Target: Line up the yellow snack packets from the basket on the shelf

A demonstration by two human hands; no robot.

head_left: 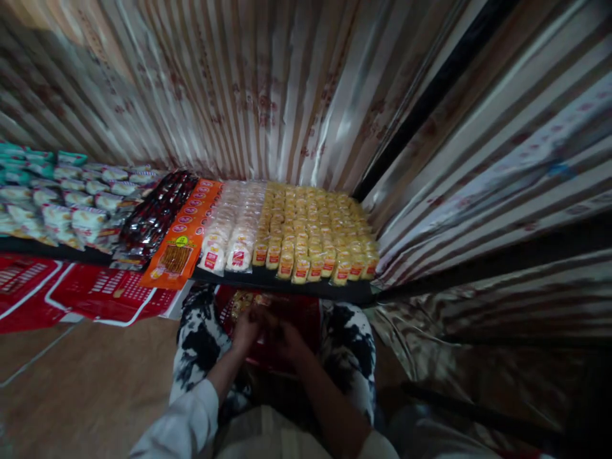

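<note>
My left hand (249, 323) and my right hand (285, 338) meet low in the middle of the view, between my knees. Both look closed, with the fingers bent together around something small that is too dark and blurred to name. Below them, a dark red bag or box (306, 322) lies across my lap, beneath the shelf edge. Yellowish small packets (241, 303) show at its left side, just beyond my left hand. Rows of yellow wrapped snack packets (310, 245) stand on the shelf directly beyond my hands.
The dark shelf edge (287, 280) runs just above my hands. White wrapped packets (239, 223), an orange snack bag (184, 236), dark shiny packets (157, 217) and white pouches (88, 220) extend leftward. Red printed bags (105, 293) hang below. Striped cloth (287, 89) covers the back and right.
</note>
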